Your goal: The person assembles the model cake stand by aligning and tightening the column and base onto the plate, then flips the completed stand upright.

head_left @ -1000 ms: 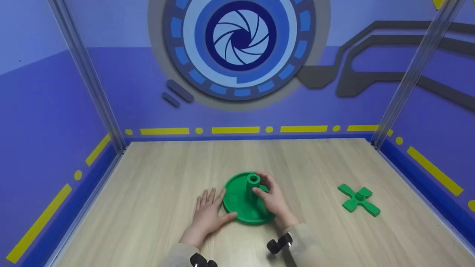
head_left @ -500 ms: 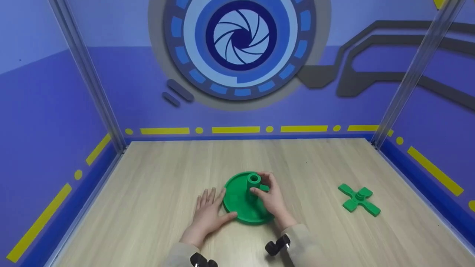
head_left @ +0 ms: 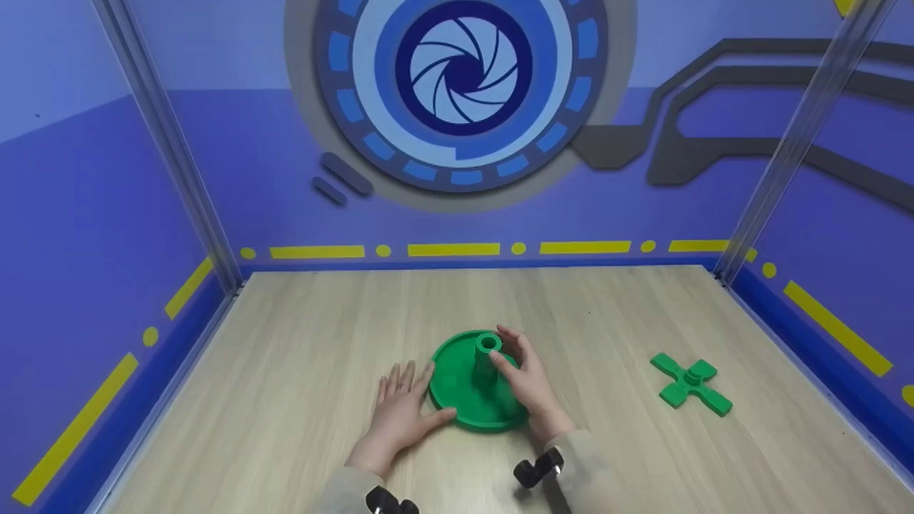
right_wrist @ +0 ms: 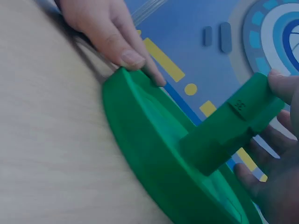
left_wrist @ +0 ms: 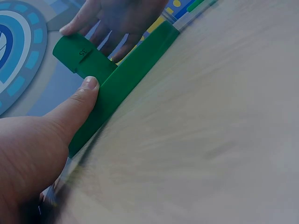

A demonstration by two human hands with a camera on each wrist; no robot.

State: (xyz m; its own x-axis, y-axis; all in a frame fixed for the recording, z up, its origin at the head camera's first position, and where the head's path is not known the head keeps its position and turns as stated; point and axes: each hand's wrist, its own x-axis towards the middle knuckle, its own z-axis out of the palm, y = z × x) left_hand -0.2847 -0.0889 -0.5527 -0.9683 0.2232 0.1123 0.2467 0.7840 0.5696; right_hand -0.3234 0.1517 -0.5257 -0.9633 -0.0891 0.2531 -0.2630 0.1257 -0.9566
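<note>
A round green plastic dish [head_left: 457, 407] with a low raised rim lies on the table before me. From its middle rises a hollow green tube [head_left: 487, 350], which bears a small printed number in both wrist views. My left hand [head_left: 401, 417] rests at the dish's left side, fingers spread, with its thumb [left_wrist: 81, 100] against the rim. Around the tube's right side is my right hand [head_left: 532, 385]; its thumb [right_wrist: 282, 86] touches the tube near the top. The other right fingers [right_wrist: 252, 177] are spread loosely behind the tube.
A green cross-shaped piece [head_left: 691, 382] with a short ridged stub at its centre lies on the wooden table [head_left: 321, 321], to the right. Blue printed walls [head_left: 235, 164] enclose the table at the back and both sides.
My right thumb has shifted up and right along the tube, and the right fingers have spread away from it. The left hand, dish and cross-shaped piece stay where they were.
</note>
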